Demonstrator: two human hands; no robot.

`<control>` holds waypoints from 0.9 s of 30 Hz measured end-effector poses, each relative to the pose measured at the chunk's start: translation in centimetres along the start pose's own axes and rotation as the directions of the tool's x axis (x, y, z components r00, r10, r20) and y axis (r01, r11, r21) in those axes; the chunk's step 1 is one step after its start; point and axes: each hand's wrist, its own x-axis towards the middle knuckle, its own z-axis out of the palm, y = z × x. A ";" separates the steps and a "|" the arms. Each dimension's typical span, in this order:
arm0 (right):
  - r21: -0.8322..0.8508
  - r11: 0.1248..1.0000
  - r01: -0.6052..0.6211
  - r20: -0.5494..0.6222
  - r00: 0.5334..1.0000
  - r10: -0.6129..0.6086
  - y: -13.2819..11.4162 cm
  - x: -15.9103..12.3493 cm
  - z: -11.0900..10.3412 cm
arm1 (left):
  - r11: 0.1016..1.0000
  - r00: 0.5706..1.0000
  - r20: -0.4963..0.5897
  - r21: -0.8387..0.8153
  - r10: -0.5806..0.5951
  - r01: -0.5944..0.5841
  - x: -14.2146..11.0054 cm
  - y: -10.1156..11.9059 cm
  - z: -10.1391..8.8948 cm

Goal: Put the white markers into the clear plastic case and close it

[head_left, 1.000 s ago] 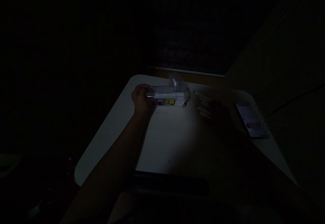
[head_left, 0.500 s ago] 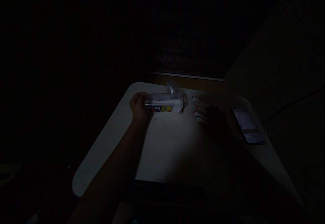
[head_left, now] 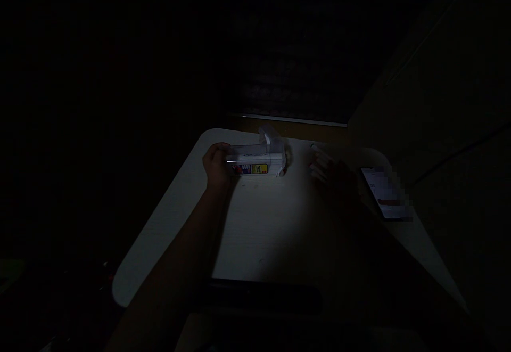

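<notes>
The scene is very dark. My left hand (head_left: 216, 165) is closed around the left end of a clear plastic case (head_left: 247, 152) lying on its side on the table. A colourful label faces me, and its flap (head_left: 269, 136) stands up at the right end. To the right of the case, my right hand (head_left: 339, 179) is in deep shadow, its fingers hard to make out. Several white markers (head_left: 319, 152) stick out leftward from it, apart from the case; one tip looks green, another reddish.
The pale table (head_left: 255, 224) has rounded corners and a dark strip (head_left: 263, 296) along its near edge. On the right lies a phone (head_left: 385, 195) with a lit screen, partly blurred. A dark cable (head_left: 459, 155) runs beyond it.
My right hand and the markers have shifted a little to the right, away from the case. My left hand still grips the case. The view has moved slightly.
</notes>
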 end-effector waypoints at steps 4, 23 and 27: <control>-0.033 0.997 -0.074 0.028 0.997 0.075 -0.1 0.5 -0.1 | 1.000 1.000 -0.006 0.003 -0.011 0.011 -0.1 0.2 0.1; 0.018 0.999 0.049 0.053 0.997 -0.050 -0.1 -0.6 -0.1 | 1.000 1.000 0.004 -0.013 -0.007 0.007 -0.1 -0.2 0.1; -0.030 0.999 0.041 0.077 0.996 -0.039 -0.5 -0.4 -1.0 | 1.000 1.000 0.002 0.018 -0.008 0.008 0.1 -0.2 0.1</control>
